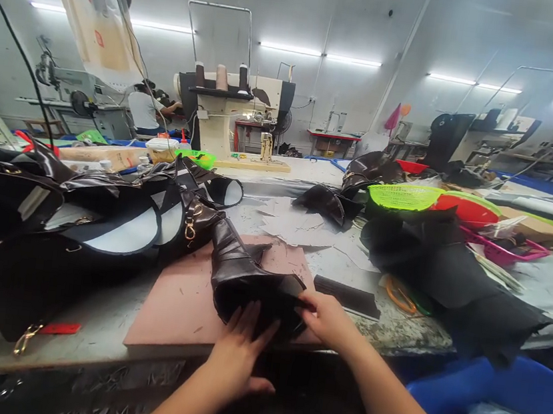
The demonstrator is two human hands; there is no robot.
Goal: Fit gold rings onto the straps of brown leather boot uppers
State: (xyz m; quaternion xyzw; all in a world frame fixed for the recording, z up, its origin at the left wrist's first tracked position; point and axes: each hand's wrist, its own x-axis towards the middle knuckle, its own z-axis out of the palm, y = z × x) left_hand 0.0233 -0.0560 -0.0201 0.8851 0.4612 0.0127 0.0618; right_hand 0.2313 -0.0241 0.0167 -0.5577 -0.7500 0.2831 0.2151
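A dark brown leather piece [235, 256] with a wide, black-lined mouth lies on a pink board [174, 302]; it looks like part of a bag, though I cannot be sure. My right hand [326, 317] pinches the right edge of that mouth between thumb and fingers. Inside the opening, my left hand [239, 347] rests with its fingers stretched out and the thumb apart, against the black lining. Just right of the board is a ribbed black strip [346, 296]. Paper sheets [295, 223] lie behind the leather piece.
Dark leather pieces with gold clasps [191, 223] are heaped at left. On the right are black material [462, 290], orange-handled scissors [399, 296], a green basket [401, 197] and a blue bin [476, 386]. A sewing machine [217, 119] stands behind; a seated person [144, 110] is farther back.
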